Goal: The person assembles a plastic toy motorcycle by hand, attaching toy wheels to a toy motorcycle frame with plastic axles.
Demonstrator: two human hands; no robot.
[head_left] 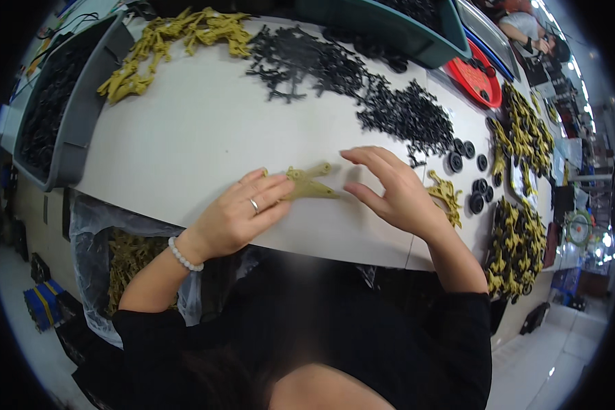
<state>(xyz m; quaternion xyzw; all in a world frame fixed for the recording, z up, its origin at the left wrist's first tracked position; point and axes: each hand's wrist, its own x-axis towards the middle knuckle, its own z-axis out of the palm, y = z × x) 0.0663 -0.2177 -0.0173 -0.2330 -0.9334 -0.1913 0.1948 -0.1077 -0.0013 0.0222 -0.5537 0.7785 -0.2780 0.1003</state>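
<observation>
We see the left hand (236, 215) lying fairly flat on the white table (198, 137), fingertips pressing one end of a tan plastic piece (309, 183) whose near end they hide. The right hand (396, 191) hovers just right of that piece, fingers spread and empty. Beyond the piece lie black parts (362, 82), too tangled to tell apart; right of it, black wheels (468, 171).
</observation>
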